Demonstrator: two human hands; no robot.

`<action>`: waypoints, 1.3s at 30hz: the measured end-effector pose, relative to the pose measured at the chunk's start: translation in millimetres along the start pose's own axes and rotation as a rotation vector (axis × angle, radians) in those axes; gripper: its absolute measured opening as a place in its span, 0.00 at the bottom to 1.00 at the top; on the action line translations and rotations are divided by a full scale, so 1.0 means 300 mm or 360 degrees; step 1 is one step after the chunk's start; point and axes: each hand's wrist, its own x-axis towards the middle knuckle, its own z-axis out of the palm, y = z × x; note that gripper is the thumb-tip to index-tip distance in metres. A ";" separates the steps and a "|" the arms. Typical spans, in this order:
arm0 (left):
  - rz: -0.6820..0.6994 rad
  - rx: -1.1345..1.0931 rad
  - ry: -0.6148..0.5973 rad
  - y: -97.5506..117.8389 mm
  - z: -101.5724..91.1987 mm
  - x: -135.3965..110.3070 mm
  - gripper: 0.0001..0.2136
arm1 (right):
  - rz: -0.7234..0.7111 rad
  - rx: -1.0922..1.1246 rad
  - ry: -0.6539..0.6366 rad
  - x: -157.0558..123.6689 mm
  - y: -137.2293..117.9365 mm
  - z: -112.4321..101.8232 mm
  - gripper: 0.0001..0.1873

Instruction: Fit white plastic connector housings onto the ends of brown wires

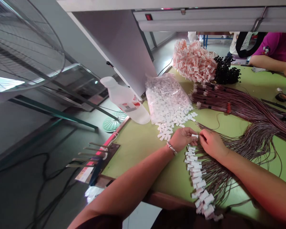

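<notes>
Between the fingers of my left hand [184,138] is a white plastic connector [194,136], its end facing right. My right hand [211,142] is closed in a pinch close against that connector, on what looks like a thin brown wire; the fingers hide most of it. Below both hands runs a row of white connectors [196,173] fitted on brown wires [216,176]. Loose white connectors [165,131] spill from a clear plastic bag [168,95] just beyond my left hand. A fanned bundle of brown wires [255,140] lies under and beyond my right forearm.
A white plastic bottle [131,103] leans at the table's left edge. Behind stand a heap of pinkish connectors [194,62] and a black pile of small parts [226,70]. Metal prongs [90,156] stick out at left, near a fan [26,47]. Another person's arm [271,65] rests at far right.
</notes>
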 end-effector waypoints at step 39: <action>0.0011 -0.0048 -0.0020 -0.003 -0.011 0.000 0.11 | -0.0002 0.0049 -0.0131 0.009 -0.002 -0.009 0.06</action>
